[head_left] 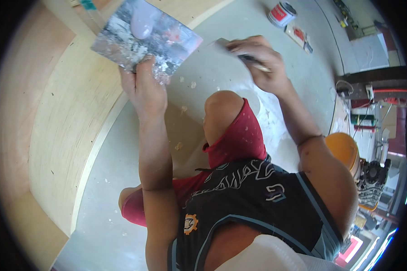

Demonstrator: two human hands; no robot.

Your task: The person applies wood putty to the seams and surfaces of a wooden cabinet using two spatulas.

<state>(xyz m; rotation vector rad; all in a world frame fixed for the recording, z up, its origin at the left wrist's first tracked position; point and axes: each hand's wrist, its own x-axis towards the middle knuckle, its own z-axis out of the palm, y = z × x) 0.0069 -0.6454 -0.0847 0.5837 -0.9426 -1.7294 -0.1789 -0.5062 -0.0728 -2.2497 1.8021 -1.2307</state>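
Note:
A flat square board [172, 49], smeared with white and grey paste, is gripped at its lower edge by my left hand [147, 88]. On the board's upper part lies a smooth lump of pale paste [142, 22]. To the right, above the floor, my right hand [262, 63] is closed around a putty knife [248, 58], partly blurred by motion. The knife's blade points left toward the board, and a gap separates the two. My bent knee [224, 113] is below, between the hands.
Curved plywood panels [63, 113] stand along the left. On the grey floor [230, 18] at the upper right are a red-and-white can [282, 14] and a flat item with a tool [298, 38]. A yellow-orange bucket [343, 151] and machinery [373, 180] stand at the right.

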